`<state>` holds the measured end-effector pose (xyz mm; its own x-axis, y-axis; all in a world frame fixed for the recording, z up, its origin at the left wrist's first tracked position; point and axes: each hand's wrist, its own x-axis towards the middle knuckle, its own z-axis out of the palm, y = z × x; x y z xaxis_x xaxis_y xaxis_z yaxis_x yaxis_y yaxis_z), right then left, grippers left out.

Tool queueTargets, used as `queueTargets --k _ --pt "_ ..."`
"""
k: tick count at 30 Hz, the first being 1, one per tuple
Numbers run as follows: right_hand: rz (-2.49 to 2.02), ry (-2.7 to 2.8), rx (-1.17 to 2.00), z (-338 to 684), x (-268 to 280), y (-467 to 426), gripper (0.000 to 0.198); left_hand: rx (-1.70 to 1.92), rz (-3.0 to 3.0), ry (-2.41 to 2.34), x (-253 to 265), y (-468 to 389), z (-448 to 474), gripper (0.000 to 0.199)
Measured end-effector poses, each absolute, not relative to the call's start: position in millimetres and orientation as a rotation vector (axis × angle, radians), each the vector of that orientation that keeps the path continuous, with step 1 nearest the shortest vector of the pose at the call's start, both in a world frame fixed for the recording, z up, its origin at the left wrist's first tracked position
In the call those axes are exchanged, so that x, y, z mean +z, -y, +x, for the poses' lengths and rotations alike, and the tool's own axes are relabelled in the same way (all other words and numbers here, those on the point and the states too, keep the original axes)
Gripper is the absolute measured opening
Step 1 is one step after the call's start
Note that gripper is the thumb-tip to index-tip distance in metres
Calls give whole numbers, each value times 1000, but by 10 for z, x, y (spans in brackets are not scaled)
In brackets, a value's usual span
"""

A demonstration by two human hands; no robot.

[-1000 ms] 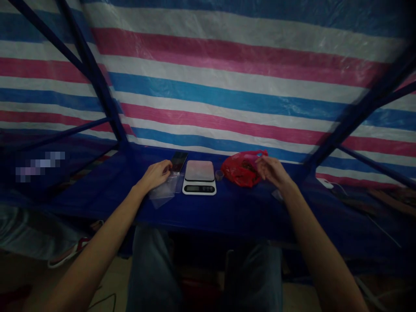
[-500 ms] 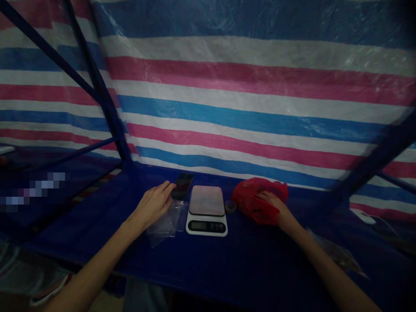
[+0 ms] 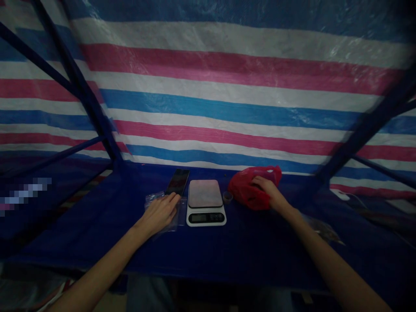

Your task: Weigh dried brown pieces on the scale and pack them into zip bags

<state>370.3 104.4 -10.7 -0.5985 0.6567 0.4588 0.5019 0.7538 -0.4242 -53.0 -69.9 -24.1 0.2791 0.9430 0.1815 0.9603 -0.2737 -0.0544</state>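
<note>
My left hand [image 3: 161, 212] lies palm down on several clear plastic zip bags [image 3: 173, 223], fingers stretched and loosely apart. Its fingertips reach the lower end of a dark phone [image 3: 178, 182]. At the right, my right hand [image 3: 271, 193] grips a red plastic bag [image 3: 248, 190] near its opening. The fingers bend over the edge, and their tips are hidden in the folds. Between the hands stands a white digital scale [image 3: 206, 203] with a bare weighing plate. A small round clear cup [image 3: 228, 198] sits between scale and red bag; its contents are too dark to make out.
The blue table [image 3: 208, 249] ends in front of a striped plastic sheet [image 3: 227, 117]. Blue metal posts [image 3: 97, 117] stand at both sides. A clear bag with dark contents [image 3: 325, 229] lies beyond my right forearm. A white device with a cable [image 3: 339, 194] is farther right.
My left hand has drawn back from the phone's side onto the clear bags. My right hand's fingers have bent further into the red bag's opening. The view has tilted slightly.
</note>
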Motion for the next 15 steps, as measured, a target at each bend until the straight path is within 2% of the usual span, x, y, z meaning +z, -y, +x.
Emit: queueTargets --k 9,15 --pt "-1045 1848 248 3697 358 -883 18 -253 -2378 1785 -228 707 -587 30" --pt "-733 2226 389 3058 450 -463 16 -299 -2394 1790 -298 740 -634 31"
